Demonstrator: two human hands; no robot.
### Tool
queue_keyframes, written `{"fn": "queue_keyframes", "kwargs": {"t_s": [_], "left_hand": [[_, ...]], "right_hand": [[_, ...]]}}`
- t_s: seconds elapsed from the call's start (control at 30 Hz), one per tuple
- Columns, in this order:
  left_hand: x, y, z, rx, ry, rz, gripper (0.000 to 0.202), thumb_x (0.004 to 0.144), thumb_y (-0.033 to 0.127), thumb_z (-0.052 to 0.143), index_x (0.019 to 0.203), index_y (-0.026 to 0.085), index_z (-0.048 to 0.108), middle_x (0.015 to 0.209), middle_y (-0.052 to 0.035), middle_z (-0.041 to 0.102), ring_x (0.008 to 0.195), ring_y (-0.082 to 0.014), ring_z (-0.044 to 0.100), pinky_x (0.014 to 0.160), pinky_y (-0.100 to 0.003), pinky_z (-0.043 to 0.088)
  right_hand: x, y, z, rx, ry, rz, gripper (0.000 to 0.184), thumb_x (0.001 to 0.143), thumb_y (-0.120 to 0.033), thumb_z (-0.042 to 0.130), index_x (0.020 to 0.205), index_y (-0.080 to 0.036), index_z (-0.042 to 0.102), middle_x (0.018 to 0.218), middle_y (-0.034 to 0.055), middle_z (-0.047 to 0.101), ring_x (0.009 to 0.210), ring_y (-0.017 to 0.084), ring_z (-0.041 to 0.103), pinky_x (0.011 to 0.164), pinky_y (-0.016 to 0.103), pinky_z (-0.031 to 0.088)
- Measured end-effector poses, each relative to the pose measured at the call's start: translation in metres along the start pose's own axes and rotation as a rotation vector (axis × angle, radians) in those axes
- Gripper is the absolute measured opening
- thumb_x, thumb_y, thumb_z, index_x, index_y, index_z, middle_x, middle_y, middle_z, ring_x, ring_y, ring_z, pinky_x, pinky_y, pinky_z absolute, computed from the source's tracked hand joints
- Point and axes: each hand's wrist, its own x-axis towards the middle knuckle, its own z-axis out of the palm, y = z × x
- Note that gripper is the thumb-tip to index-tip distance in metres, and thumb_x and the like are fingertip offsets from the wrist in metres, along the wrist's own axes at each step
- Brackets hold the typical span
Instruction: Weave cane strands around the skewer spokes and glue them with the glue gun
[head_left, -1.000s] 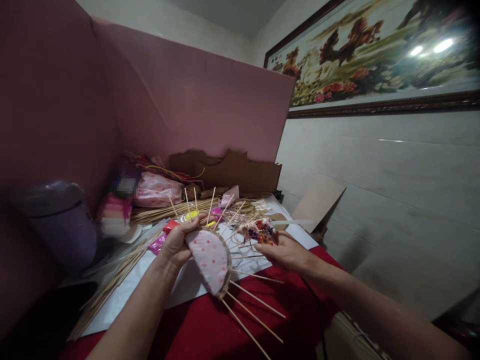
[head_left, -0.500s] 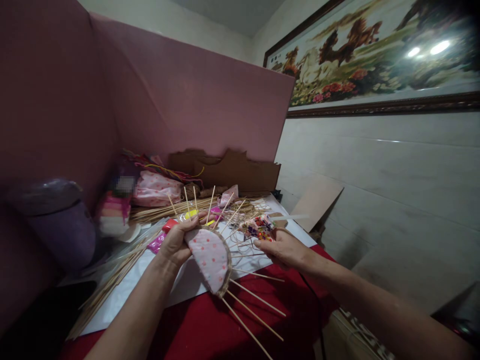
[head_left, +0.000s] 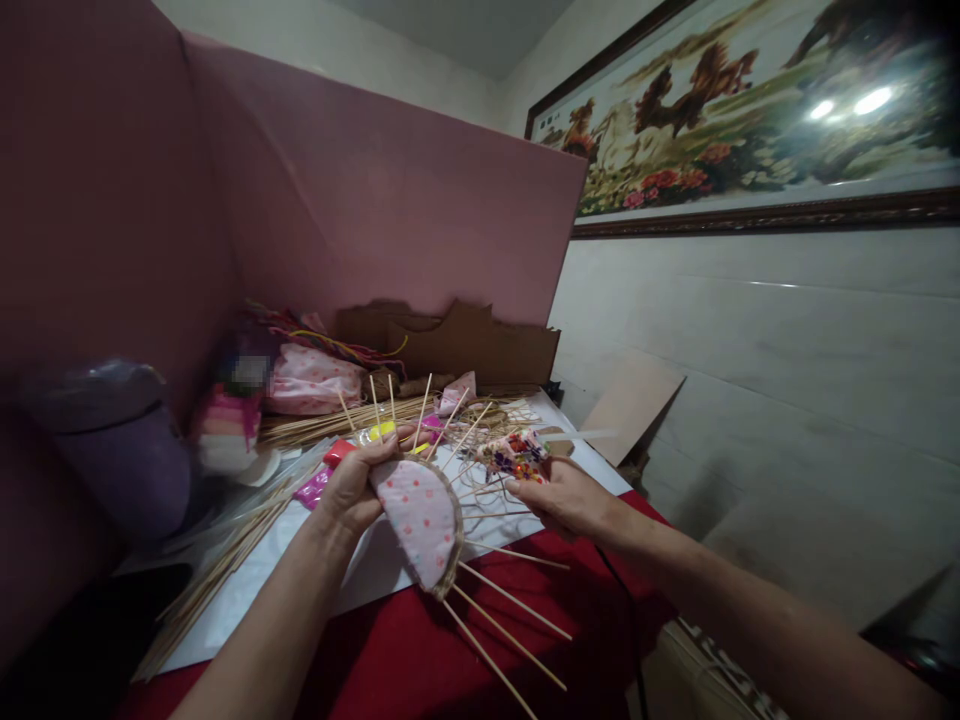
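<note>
My left hand point(head_left: 351, 490) grips the edge of a half-round disc covered in pink dotted cloth point(head_left: 421, 518), held above the table. Thin wooden sticks point(head_left: 504, 610) fan out from the disc's rim like spokes. My right hand point(head_left: 564, 497) is closed just right of the disc, its fingers pinched on a thin natural cord point(head_left: 491, 492) that runs between the sticks. Right behind that hand lies a small multicoloured packet point(head_left: 516, 455).
A red cloth point(head_left: 420, 650) covers the table, with a white sheet point(head_left: 247, 590) on it. Bundles of sticks point(head_left: 225, 560), pink fabric pieces point(head_left: 315, 378), cardboard point(head_left: 457, 345) and a purple jar point(head_left: 127, 445) crowd the back left. A pink partition point(head_left: 360, 200) stands behind.
Almost nothing has moved. My right hand has shifted slightly up and left toward the disc, and the view has tilted a little.
</note>
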Motion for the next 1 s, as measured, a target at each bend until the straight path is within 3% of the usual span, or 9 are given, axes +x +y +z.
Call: {"fn": "queue_keyframes", "kwargs": {"t_s": [0.5,1.0], "left_hand": [[-0.002,0.0,0.0,-0.001,-0.002,0.004,0.032,0.081,0.004,0.041,0.108,0.004,0.058,0.083,-0.0169,0.071,0.066,-0.0236,0.068,0.056,-0.032,0.055],[0.0,0.001,0.002,0.008,-0.011,0.0,0.036,0.081,0.005,0.043,0.115,0.005,0.054,0.082,-0.0158,0.072,0.064,-0.0244,0.068,0.054,-0.034,0.055]], "right_hand": [[-0.004,-0.011,-0.001,-0.029,-0.01,-0.011,0.031,0.078,-0.035,0.048,0.054,-0.021,0.032,0.038,-0.0078,0.034,0.03,0.005,0.03,0.031,0.019,0.021],[-0.007,-0.013,-0.001,-0.045,-0.001,0.016,0.032,0.077,-0.038,0.047,0.056,-0.022,0.03,0.037,-0.0089,0.031,0.03,0.005,0.028,0.031,0.019,0.019]]}}
